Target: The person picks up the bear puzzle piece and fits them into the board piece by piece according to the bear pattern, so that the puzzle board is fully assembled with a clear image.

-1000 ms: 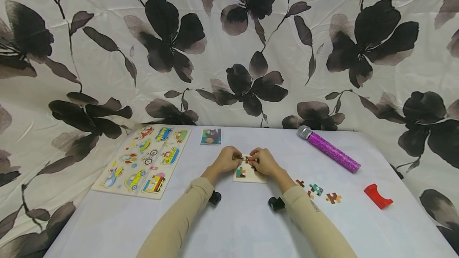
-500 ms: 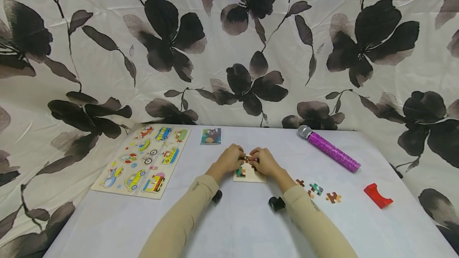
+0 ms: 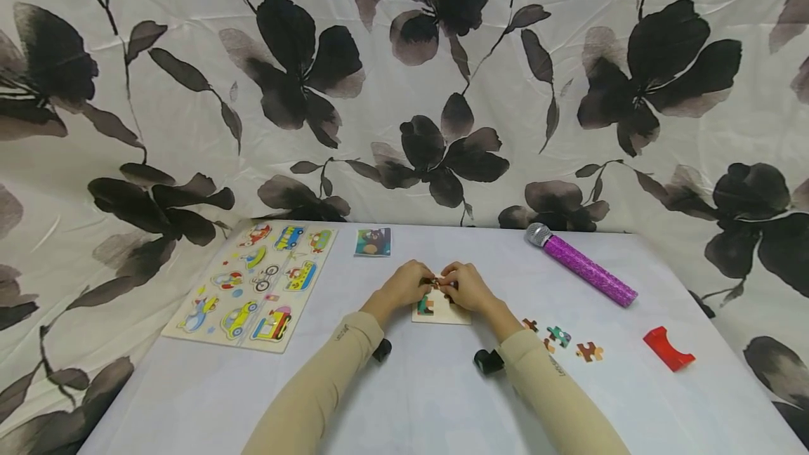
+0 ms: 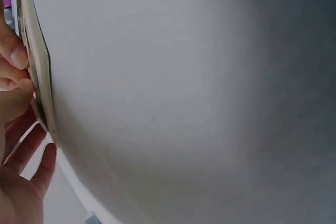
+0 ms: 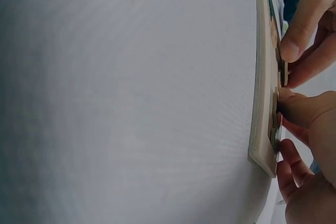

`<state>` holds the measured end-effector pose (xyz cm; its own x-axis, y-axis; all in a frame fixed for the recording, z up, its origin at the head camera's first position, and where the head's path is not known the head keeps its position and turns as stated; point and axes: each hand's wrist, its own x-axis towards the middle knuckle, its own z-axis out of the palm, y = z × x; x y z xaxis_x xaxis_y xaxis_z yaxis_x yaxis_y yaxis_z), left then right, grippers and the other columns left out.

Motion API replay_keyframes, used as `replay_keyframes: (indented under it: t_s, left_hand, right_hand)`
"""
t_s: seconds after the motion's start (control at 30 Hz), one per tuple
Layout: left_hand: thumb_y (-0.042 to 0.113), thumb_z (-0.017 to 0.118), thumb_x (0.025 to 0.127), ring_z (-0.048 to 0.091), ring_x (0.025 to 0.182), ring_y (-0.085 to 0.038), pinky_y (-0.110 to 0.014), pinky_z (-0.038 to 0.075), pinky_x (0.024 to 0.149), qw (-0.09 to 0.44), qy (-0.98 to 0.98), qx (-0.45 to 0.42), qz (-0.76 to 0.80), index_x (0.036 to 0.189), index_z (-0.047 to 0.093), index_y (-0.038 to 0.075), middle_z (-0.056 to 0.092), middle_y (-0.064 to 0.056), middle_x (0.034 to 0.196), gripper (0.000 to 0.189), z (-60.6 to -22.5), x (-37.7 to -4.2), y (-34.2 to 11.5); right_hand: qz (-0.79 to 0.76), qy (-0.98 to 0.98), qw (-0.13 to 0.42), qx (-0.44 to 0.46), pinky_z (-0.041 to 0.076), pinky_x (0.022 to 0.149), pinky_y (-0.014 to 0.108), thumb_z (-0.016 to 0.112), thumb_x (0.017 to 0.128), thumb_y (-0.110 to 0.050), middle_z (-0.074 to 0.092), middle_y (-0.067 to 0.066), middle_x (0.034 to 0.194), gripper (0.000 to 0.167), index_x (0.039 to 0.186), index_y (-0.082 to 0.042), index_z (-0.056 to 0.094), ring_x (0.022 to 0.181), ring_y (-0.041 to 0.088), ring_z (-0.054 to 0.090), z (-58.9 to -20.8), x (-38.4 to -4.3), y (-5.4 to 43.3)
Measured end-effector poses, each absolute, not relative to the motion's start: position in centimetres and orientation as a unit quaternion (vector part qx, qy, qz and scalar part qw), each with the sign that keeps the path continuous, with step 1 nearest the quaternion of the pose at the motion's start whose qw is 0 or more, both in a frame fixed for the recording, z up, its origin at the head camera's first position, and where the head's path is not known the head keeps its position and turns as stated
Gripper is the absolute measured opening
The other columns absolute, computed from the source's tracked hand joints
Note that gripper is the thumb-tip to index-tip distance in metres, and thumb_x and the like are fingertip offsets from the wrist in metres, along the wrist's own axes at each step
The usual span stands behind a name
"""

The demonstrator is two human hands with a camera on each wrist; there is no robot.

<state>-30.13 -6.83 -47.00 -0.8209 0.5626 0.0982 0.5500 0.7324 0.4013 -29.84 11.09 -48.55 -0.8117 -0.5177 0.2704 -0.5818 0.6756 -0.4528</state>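
Note:
A small pale wooden puzzle board (image 3: 450, 316) lies on the table between the hands, with a green and brown puzzle piece (image 3: 425, 305) at its left side. Over its far part, my left hand (image 3: 404, 282) pinches a thin puzzle piece (image 5: 285, 74) between thumb and finger, seen edge-on from the right wrist. Right beside it, my right hand (image 3: 470, 287) has its thumb and curled fingers on another piece (image 5: 279, 120) at the board's right side. The fingers cover most of the pieces there, so their pictures are hidden.
Several loose puzzle pieces (image 3: 559, 335) lie right of the right forearm. Further right are a red curved block (image 3: 668, 349) and a purple glitter microphone (image 3: 589, 269). A large vehicle puzzle board (image 3: 253, 286) lies left; a small picture card (image 3: 373, 242) lies at the back.
My left hand has shifted slightly right, closer to the right hand, above the board. The right hand stays in nearly the same place. The loose pieces have not moved.

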Motion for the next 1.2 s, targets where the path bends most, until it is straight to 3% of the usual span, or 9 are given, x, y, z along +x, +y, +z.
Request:
replay_keyframes:
  t_s: [0.63,1.0,1.2]
  left_hand:
    - [0.010,0.068,0.085,0.058,0.103,-0.025,-0.034,0.048,0.090,0.000,0.934,0.325,0.145,0.104,0.072,0.002,0.066,-0.010,0.108,0.021,-47.07,-30.20,-6.64]
    - [0.016,0.068,0.086,0.058,0.104,-0.023,-0.032,0.048,0.091,0.020,0.943,0.307,0.127,0.106,0.070,0.004,0.066,-0.007,0.108,0.023,-46.96,-30.37,-6.97]
    - [0.021,0.069,0.087,0.056,0.098,-0.022,-0.032,0.049,0.084,0.006,0.947,0.298,0.122,0.106,0.071,0.005,0.062,-0.007,0.103,0.026,-47.02,-30.29,-7.25]
  right_hand:
    - [0.276,-0.903,0.083,0.319,0.042,0.085,0.048,0.069,0.083,-0.003,0.065,0.017,0.100,0.010,0.089,0.003,0.074,0.092,0.034,0.059,-48.18,-29.42,11.14]
    - [0.272,-0.902,0.077,0.326,0.042,0.087,0.049,0.068,0.084,-0.004,0.065,0.018,0.102,0.011,0.091,0.003,0.074,0.093,0.035,0.059,-48.22,-29.48,11.05]
    - [0.280,-0.903,0.075,0.317,0.042,0.087,0.050,0.069,0.083,-0.003,0.065,0.018,0.102,0.010,0.089,0.003,0.074,0.093,0.035,0.059,-48.27,-29.50,11.04]
